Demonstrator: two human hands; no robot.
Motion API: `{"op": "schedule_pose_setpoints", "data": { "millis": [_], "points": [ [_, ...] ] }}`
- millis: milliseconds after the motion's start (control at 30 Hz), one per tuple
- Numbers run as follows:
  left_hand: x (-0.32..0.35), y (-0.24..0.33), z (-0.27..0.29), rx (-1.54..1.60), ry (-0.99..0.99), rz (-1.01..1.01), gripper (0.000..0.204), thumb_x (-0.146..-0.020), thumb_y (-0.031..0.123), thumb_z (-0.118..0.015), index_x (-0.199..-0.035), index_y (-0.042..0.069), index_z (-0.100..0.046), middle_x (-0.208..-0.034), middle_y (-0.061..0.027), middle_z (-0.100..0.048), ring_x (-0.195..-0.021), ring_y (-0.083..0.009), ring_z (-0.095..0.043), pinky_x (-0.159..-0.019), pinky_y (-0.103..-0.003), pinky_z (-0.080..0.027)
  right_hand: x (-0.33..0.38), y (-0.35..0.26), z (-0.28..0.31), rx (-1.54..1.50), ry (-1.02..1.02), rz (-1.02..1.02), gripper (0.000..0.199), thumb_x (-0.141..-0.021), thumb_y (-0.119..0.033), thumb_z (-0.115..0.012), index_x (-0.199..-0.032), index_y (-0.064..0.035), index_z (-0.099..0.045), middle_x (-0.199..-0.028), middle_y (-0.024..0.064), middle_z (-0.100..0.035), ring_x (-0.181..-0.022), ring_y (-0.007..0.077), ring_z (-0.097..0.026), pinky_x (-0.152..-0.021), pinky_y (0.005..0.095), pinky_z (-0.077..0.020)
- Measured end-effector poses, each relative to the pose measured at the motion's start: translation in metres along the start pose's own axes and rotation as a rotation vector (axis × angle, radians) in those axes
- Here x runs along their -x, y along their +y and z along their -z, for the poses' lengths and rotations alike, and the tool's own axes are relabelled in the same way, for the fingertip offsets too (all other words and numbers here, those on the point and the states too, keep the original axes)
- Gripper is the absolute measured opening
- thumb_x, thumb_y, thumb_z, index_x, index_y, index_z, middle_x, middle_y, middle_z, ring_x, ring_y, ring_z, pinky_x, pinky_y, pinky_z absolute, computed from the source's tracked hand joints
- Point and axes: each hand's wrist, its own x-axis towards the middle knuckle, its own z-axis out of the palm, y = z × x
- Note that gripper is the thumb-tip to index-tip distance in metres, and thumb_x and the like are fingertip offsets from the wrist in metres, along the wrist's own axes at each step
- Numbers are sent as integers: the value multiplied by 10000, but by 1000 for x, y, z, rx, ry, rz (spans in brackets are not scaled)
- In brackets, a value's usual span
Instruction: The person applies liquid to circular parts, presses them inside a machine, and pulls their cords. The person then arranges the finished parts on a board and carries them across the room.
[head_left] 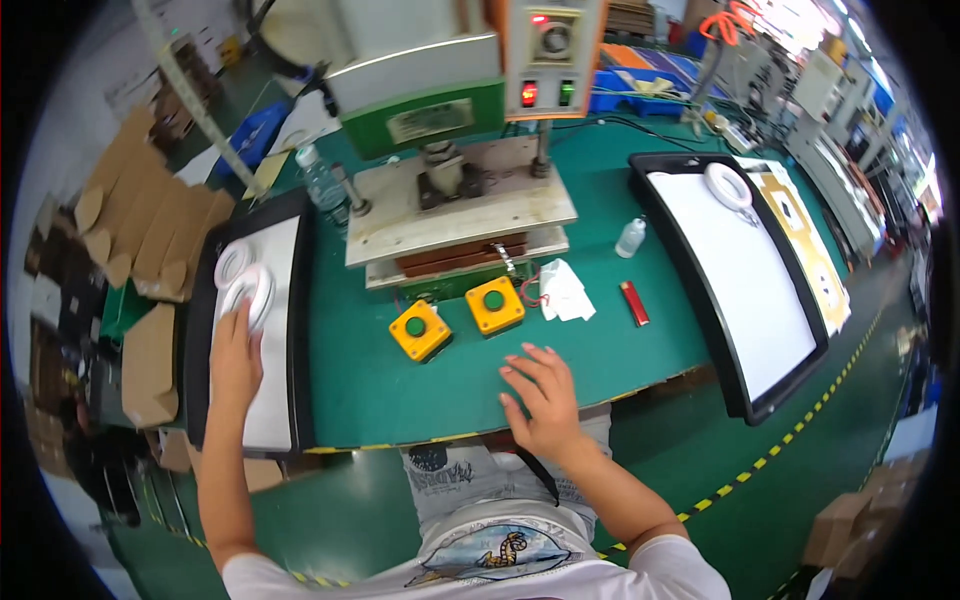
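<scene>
My left hand (235, 362) reaches over the black-rimmed tray (303, 300) on the left, fingers closed on the near edge of a white ring (262, 308). A second white ring (234, 262) lies just beyond it on the tray's white lining. Above the front edge of the green table (370, 395), my right hand (543, 402) is open with its fingers apart and nothing in them. Nearest to it are two yellow push-button boxes with green buttons, a right one (510, 314) and a left one (432, 342).
A press (460, 225) with metal plates stands mid-table, its control box (590, 50) above. Around it are a water bottle (322, 185), small clear bottle (630, 238), white tissue (566, 293) and red stick-like object (634, 303). Another tray (735, 370) at right holds a white ring (727, 186).
</scene>
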Motion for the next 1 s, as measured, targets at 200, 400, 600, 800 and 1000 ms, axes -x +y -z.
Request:
{"op": "schedule_pose_setpoints", "data": {
  "millis": [200, 400, 600, 800, 1000],
  "points": [
    [31, 100, 48, 94, 92, -209, 577, -760, -20, -652, -1312, -72, -491, -1022, -221, -594, -890, -365, -583, -783, -433, -482, -10, -53, -4, -887, -112, -310, 429, -932, -86, -566, -1341, -7, -463, -1285, 186, -546, -1209, 288, -524, -1026, 395, -408],
    [33, 198, 17, 379, 140, -590, 392, -709, 34, -690, -1087, -58, -637, -921, -124, -604, -768, -265, -619, -653, -368, -521, -21, -78, -21, -1477, -15, -552, 590, -991, -109, -461, -1483, -22, -148, -1417, 165, -394, -1296, 305, -450, -1038, 414, -412],
    [26, 244, -2, 715, 59, -624, 464, -713, 123, -755, -1132, -31, -628, -989, -137, -617, -809, -294, -631, -732, -380, -535, -10, -42, 19, -1546, 45, -822, 442, -961, -62, -454, -1384, 12, -348, -1252, 214, -556, -1105, 314, -613, -949, 413, -502],
    [12, 250, 7, 1143, -164, -62, 570, -897, 138, -600, -1394, -49, -392, -1296, -213, -533, -1111, -326, -570, -987, -378, -430, -7, -3, 79, -1464, -293, -838, 430, -892, -81, -547, -1289, 53, -453, -1050, 182, -656, -855, 244, -699, -643, 299, -592],
    [25, 246, -4, 1868, -836, 437, 519, -969, 88, -512, -1442, -23, -329, -1267, -151, -558, -1057, -215, -618, -902, -320, -502, -3, 18, 64, -1455, -437, -773, 437, -934, -133, -527, -1299, 88, -434, -1009, 205, -652, -793, 270, -705, -552, 297, -594]
  ]
}}
